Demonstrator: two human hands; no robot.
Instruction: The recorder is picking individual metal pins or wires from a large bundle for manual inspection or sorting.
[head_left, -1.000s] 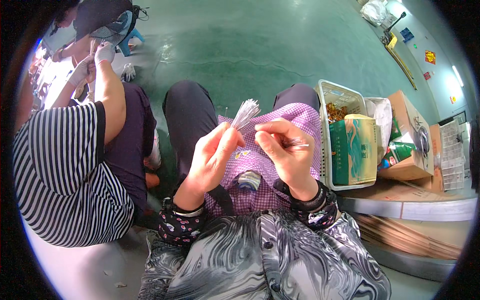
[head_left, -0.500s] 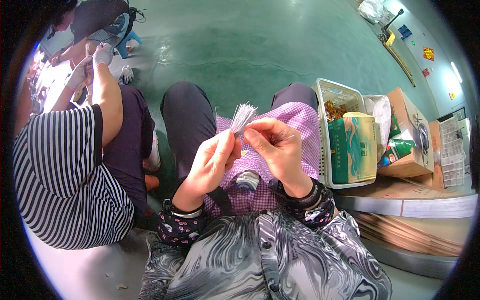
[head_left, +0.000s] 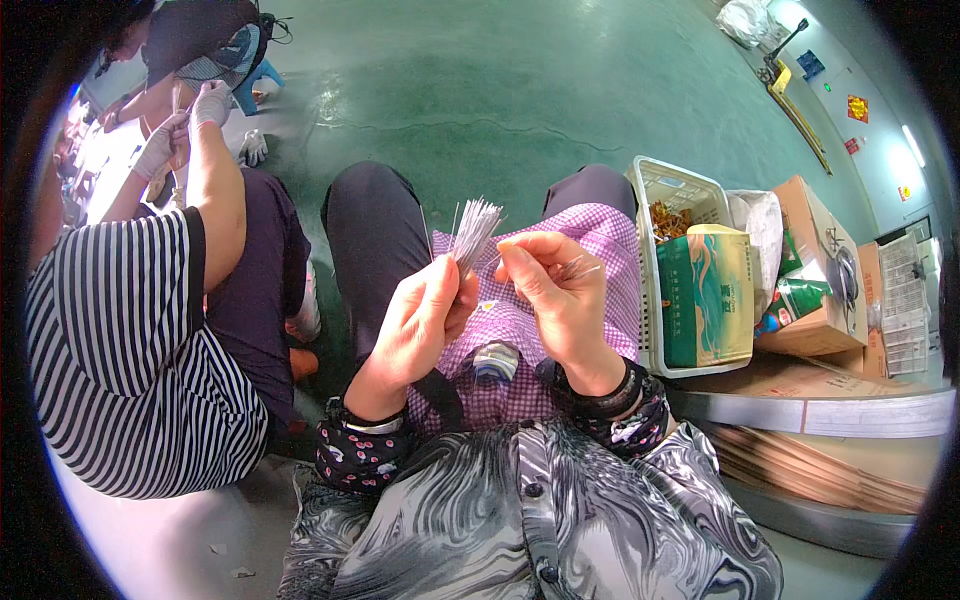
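Note:
A fanned bundle of thin, stiff, silvery-white wire-like strands (head_left: pixel 474 236) stands above my lap. My left hand (head_left: pixel 418 318) is closed round its lower end, thumb and fingers pressed together. Just right of the bundle is my right hand (head_left: pixel 560 300), its thumb and forefinger pinched. A few similar loose strands (head_left: pixel 580 268) stick out to the right from between its fingers. A small gap lies between the right fingertips and the bundle. Beneath both hands is a purple checked apron (head_left: pixel 610 250) across my thighs.
On my right, a cream plastic basket (head_left: pixel 645 270) holds a green box (head_left: pixel 700 300) and gold-coloured bits. Beyond it stands an open cardboard box (head_left: pixel 850 300); flat cardboard (head_left: pixel 820 470) lies lower right. A person in a striped shirt (head_left: pixel 130 310) sits close on my left, wearing gloves.
My right hand has drawn slightly right, away from the bundle. The bundle looks more upright and spread, and the strands in my right hand show more.

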